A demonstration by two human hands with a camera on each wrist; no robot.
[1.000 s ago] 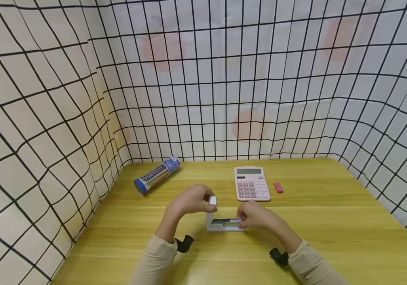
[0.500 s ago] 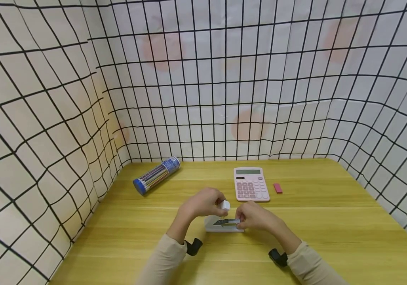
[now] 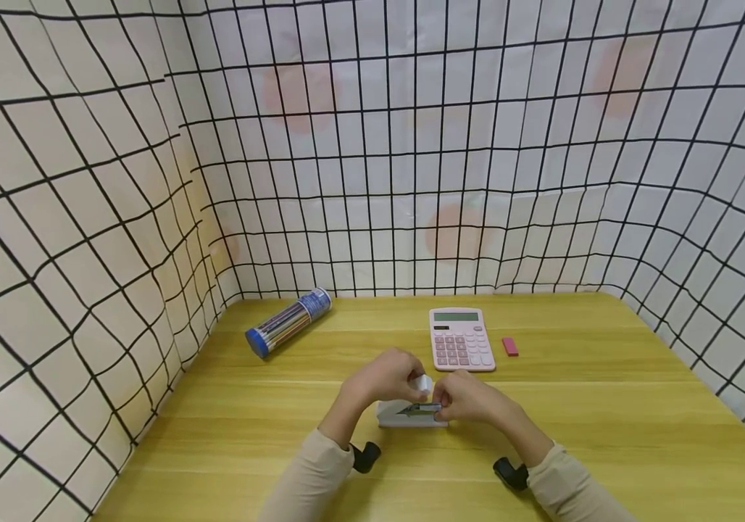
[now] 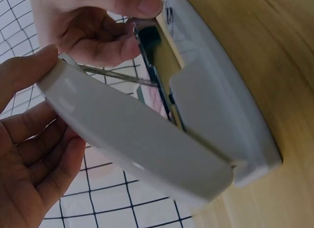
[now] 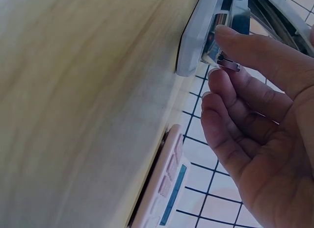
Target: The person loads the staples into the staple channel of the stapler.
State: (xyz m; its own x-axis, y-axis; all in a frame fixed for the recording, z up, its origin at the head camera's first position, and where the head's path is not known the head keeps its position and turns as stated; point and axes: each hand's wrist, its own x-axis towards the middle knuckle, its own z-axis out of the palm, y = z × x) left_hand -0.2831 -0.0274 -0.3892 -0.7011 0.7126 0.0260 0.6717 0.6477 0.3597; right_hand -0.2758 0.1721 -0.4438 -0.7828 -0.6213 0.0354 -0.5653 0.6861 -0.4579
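Observation:
A white stapler (image 4: 132, 135) stands on the wooden table, its top cover swung up at an angle from the base (image 3: 388, 415). My left hand (image 3: 387, 378) grips the raised end of the cover between thumb and fingers. From under that cover a thin coil spring (image 4: 120, 79) runs down to the metal staple magazine (image 4: 159, 54), which sits tilted above the base. My right hand (image 3: 469, 396) pinches the magazine's front end with thumb and forefinger, the other fingers curled below. In the right wrist view the fingertips partly hide that end.
A pink calculator (image 3: 462, 339) lies just behind the right hand, with a small pink-red block (image 3: 510, 346) to its right. A clear tube of pencils with a blue cap (image 3: 289, 322) lies back left. Grid-patterned cloth (image 3: 372, 145) walls the table's back and sides.
My left hand has moved right and slightly down, swinging the stapler's cover from near upright to leaning over the magazine. My right hand keeps its place at the magazine's end.

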